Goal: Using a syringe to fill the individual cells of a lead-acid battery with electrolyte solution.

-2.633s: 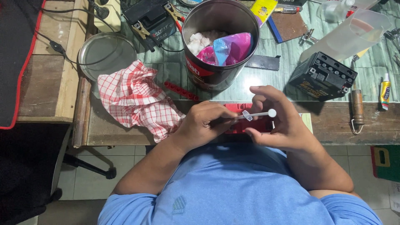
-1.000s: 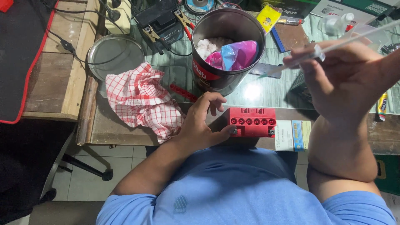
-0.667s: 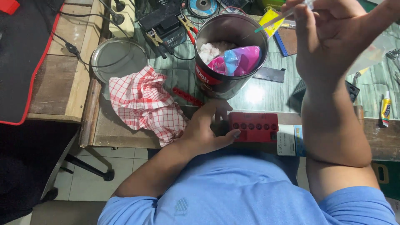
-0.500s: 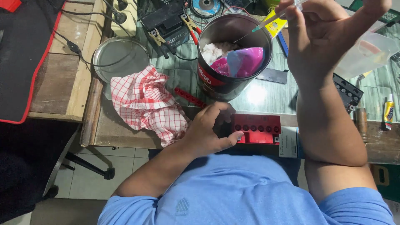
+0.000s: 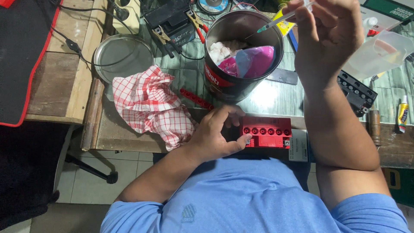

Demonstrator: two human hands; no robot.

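My left hand (image 5: 215,136) rests against the left end of a small battery with a red top (image 5: 266,131), which sits at the table's near edge with a row of round openings along its top. My right hand (image 5: 330,36) is raised over the table and grips a thin clear syringe (image 5: 282,18). The syringe's green-tipped end points down-left over a metal can (image 5: 241,54). The can holds white tissue and pink and blue plastic.
A red-and-white checked cloth (image 5: 151,105) lies left of the battery, a round metal lid (image 5: 123,56) behind it. A red cap strip (image 5: 196,98) lies by the can. Another black battery (image 5: 355,92), a clear plastic jug (image 5: 379,49) and a glue tube (image 5: 403,113) sit right.
My right hand lifted the syringe away from the red-topped battery and swung it up over the metal can. My left hand stayed on the battery's left end.
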